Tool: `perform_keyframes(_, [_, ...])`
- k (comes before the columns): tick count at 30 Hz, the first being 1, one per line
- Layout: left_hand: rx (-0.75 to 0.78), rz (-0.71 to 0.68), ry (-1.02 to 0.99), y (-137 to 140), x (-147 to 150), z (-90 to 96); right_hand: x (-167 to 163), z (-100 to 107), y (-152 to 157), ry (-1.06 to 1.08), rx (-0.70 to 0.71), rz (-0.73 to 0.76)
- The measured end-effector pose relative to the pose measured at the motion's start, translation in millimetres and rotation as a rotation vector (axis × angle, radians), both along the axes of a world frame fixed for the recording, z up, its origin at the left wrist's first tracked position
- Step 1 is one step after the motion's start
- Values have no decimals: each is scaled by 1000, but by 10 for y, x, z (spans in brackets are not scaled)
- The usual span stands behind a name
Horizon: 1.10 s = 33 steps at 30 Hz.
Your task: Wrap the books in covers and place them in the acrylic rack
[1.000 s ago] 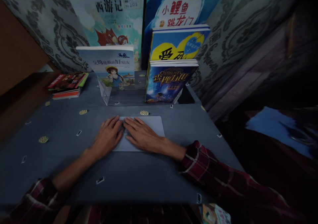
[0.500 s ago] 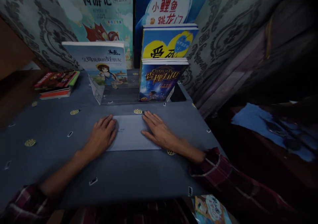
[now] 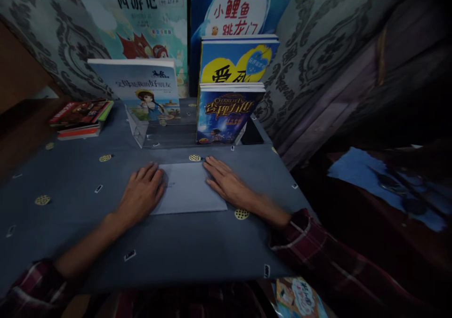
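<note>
A flat, pale rectangular piece of paper or thin booklet (image 3: pixel 189 186) lies on the dark grey-blue tablecloth (image 3: pixel 169 247), with small print near its left side. Resting palm down over its left edge is my left hand (image 3: pixel 141 191), fingers extended and slightly bent, holding nothing. Across from it, my right hand (image 3: pixel 229 182) lies flat on the right edge, its fingers stretched toward the far corner and its thumb along the near side. Both hands press lightly or simply rest; which one I cannot tell.
Behind, a clear acrylic stand (image 3: pixel 138 132) bears a girl-cover book (image 3: pixel 148 92) and a blue book (image 3: pixel 226 115). A dark phone-like slab (image 3: pixel 253 133) sits beside it. Stacked books (image 3: pixel 83 118) lie left. Large picture books (image 3: pixel 151 21) stand at the back.
My right thumb has drawn in closer to the fingers and shifted slightly right. My left hand stays nearly still on the paper. The view has shifted a little.
</note>
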State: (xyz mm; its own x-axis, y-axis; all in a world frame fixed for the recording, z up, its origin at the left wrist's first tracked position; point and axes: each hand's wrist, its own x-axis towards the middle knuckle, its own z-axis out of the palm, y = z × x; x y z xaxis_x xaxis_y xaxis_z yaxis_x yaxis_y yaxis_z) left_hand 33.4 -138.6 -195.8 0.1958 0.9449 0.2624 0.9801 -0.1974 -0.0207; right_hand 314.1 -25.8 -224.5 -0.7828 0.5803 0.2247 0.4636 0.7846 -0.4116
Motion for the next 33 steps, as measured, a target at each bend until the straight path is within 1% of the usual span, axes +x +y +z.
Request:
perform_keyframes(5, [-25,-76,5,35,-22,7,56,7,11,144,-61,-14])
perform_keyframes(7, [-56,-121,6,71,-15,6,79,34,7,223,-84,-66])
perform_keyframes(10, [-107,-200,-31,160,61,13,96,76,2,315,-127,-184])
perform_keyframes(13, [-151,-297,-57,277,237,44,93,91,16,355,-152,-231])
perform_keyframes(17, [-232,-416,-62,415,552,88,87,74,47,359,-158,-236])
perform_keyframes(20, [-284,-486,-77,451,751,95,90,66,59,356,-171,-233])
perform_keyframes(24, [-342,-627,-131,368,890,108,94,83,65,338,-171,-218])
perform_keyframes(28, [-408,-761,-196,206,913,138,91,105,73,312,-142,-204])
perform_keyframes(31, [-437,-806,-194,117,902,145,81,111,70,294,-120,-202])
perform_keyframes(33, [-444,-803,-178,89,895,144,69,113,63,272,-102,-204])
